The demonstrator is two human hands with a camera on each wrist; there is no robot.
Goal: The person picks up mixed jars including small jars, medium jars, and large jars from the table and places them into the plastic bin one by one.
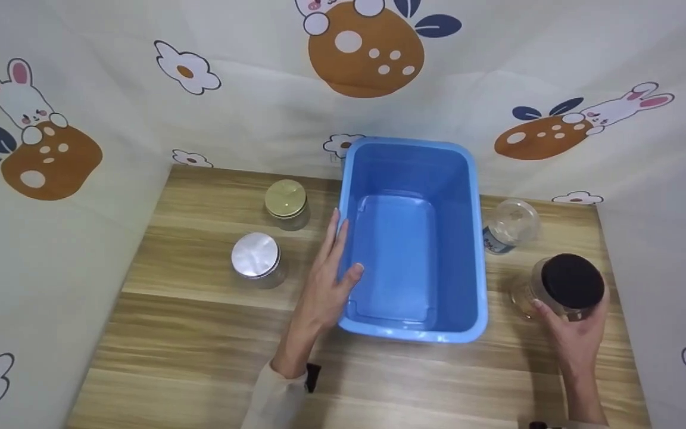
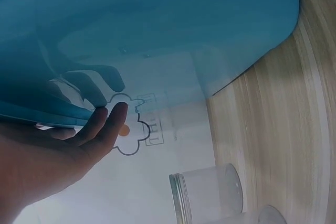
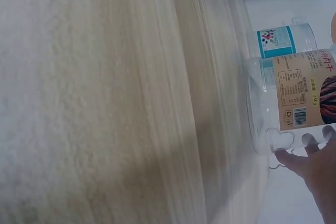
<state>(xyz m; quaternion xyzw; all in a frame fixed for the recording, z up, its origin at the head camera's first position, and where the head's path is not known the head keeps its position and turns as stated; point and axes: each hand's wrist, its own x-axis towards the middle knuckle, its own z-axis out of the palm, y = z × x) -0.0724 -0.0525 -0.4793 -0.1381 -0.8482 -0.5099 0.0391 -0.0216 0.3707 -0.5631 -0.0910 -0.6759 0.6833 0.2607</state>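
A deep blue plastic bin (image 1: 480, 262) stands in the middle of the table. My left hand (image 1: 326, 286) holds its left rim, thumb over the inside and fingers along the outer wall; in the left wrist view the fingers (image 2: 107, 127) show against that wall. At the right, my right hand (image 1: 584, 339) grips a clear plastic jar with a black lid (image 1: 573, 281). The right wrist view shows this jar's brown printed label (image 3: 302, 90) and fingers round its side. Behind it, near the bin's right side, is a clear jar with a blue label (image 1: 498, 239).
Left of the bin stand two clear jars, one with a gold lid (image 1: 286, 198) and one with a silver lid (image 1: 255, 255). Cloth printed with rabbits (image 1: 248, 107) encloses the wood-grain table (image 1: 200, 333) at the back and sides.
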